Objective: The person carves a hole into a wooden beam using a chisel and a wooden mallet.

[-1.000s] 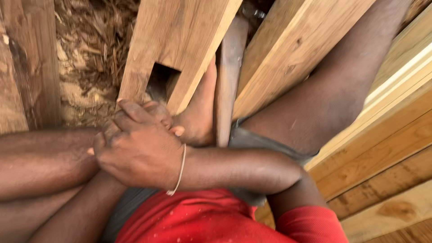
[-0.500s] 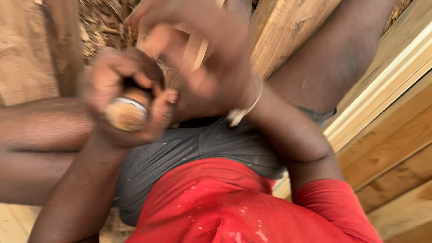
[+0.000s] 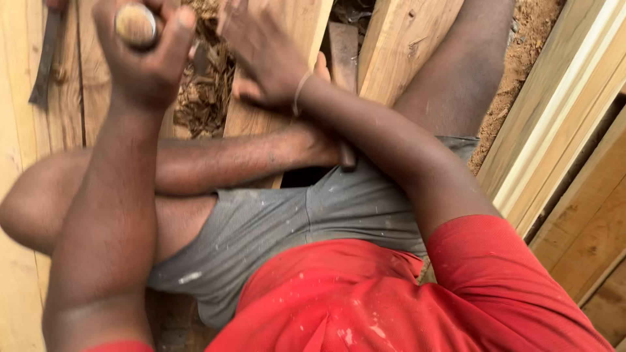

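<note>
At the bottom of the frame, nearest the camera, is the person's red shirt point(image 3: 365, 306), flecked with pale spots, and above it grey shorts point(image 3: 274, 221) across the lap. A bare leg point(image 3: 215, 163) lies crosswise through the middle of the frame, knee toward the left edge, and the other leg point(image 3: 450, 72) runs up toward the upper right.

The left forearm rises along the left side to the left hand point(image 3: 140, 55) in the upper left of the frame. Its fingers are clamped together around a round wooden tool handle point(image 3: 135, 25), whose pale butt end, ringed by a metal band, faces the camera; the rest of the tool is hidden under the fist.

The right arm crosses from the lower right to the right hand point(image 3: 264, 55) at upper centre, a thin bracelet point(image 3: 300, 91) on the wrist. Its fingers are spread apart and lie on the top face of a pale wooden plank point(image 3: 287, 26) that runs up out of the frame; they grip nothing that can be seen.

Between the two hands, just left of the plank, lies a heap of brown wood shavings point(image 3: 205, 98). More planks point(image 3: 567, 143) lie stacked along the right side, beside a strip of reddish soil point(image 3: 521, 58). At the far upper left a dark metal blade point(image 3: 44, 58) lies on pale boards point(image 3: 19, 143).
</note>
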